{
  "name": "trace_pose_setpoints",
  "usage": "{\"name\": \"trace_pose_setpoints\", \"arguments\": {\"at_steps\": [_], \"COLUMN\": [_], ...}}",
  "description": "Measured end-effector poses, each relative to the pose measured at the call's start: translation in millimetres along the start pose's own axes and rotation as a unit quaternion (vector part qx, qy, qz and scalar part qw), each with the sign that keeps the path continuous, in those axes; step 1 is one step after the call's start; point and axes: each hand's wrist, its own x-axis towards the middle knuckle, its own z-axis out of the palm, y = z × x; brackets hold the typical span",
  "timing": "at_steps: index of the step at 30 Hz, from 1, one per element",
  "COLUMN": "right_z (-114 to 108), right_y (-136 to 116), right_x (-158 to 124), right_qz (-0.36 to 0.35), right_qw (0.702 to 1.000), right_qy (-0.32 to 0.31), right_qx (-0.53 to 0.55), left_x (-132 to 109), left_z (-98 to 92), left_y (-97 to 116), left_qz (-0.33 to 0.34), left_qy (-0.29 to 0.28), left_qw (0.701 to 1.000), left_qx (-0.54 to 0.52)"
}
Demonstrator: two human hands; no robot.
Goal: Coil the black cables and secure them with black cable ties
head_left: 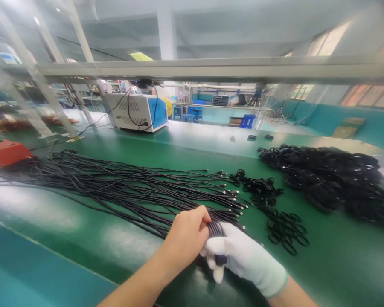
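My right hand [243,255], in a white glove, is closed around a coiled black cable [216,230] near the front of the green table. Bare and curled, my left hand [189,230] pinches at the upper left side of the same coil. Its fingertips are partly hidden behind the knuckles. Behind and left of both hands, many loose black cables [115,183] lie side by side, their metal plugs pointing right. Just beyond the plugs are small black rubber bands [288,233], some spread out and some heaped.
A large pile of coiled black cables [326,175] lies at the right. At the back stands a white and blue box-shaped machine [141,111] with a cord. An orange-red object [7,153] sits at the far left. A metal shelf rail [211,68] crosses above the table [185,149].
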Motion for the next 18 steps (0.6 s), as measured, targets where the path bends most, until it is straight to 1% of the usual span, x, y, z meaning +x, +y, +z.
{"name": "trace_pose_setpoints", "arguments": {"at_steps": [4, 7, 8, 10, 11, 12, 13, 14, 15, 17, 18], "right_z": [6.9, 9.4, 9.5, 9.0, 8.7, 8.5, 8.4, 8.7, 9.3, 11.1, 11.9], "right_y": [-3.1, -6.3, -8.1, -14.2, -18.6, -23.9, -29.6, -35.4, -40.8, -49.3, -52.1], "right_x": [-0.3, -1.5, -2.9, -7.6, -10.6, -14.0, -17.5, -21.1, -24.7, -32.4, -36.1], "right_qz": [0.011, 0.014, 0.010, 0.007, 0.008, 0.009, 0.007, 0.001, -0.006, -0.020, -0.023], "right_qw": [1.000, 0.999, 0.999, 0.999, 0.999, 1.000, 0.999, 0.998, 0.996, 0.995, 0.995], "right_qy": [0.010, 0.040, 0.049, 0.051, 0.036, 0.008, -0.026, -0.055, -0.077, -0.095, -0.094], "right_qx": [-0.008, -0.008, -0.006, 0.001, 0.013, 0.025, 0.033, 0.036, 0.034, 0.017, 0.012], "left_x": [-1.2, 0.2, 2.0, 11.5, 20.7, 32.9, 47.0, 61.5, 74.8, 93.7, 98.9], "left_z": [4.6, 1.0, -3.6, -15.7, -20.8, -23.1, -21.4, -14.7, -3.4, 29.7, 48.6], "left_y": [1.0, -1.1, -2.6, -6.4, -8.1, -8.8, -8.0, -5.2, -0.3, 14.2, 22.5], "left_qz": [0.003, 0.004, 0.011, 0.029, 0.038, 0.039, 0.044, 0.065, 0.101, 0.188, 0.214], "left_qy": [0.010, -0.010, -0.027, -0.080, -0.112, -0.141, -0.154, -0.159, -0.169, -0.194, -0.203], "left_qw": [1.000, 1.000, 0.999, 0.993, 0.986, 0.979, 0.976, 0.978, 0.977, 0.963, 0.955], "left_qx": [0.015, -0.002, -0.022, -0.086, -0.121, -0.146, -0.145, -0.120, -0.081, 0.004, 0.027]}}
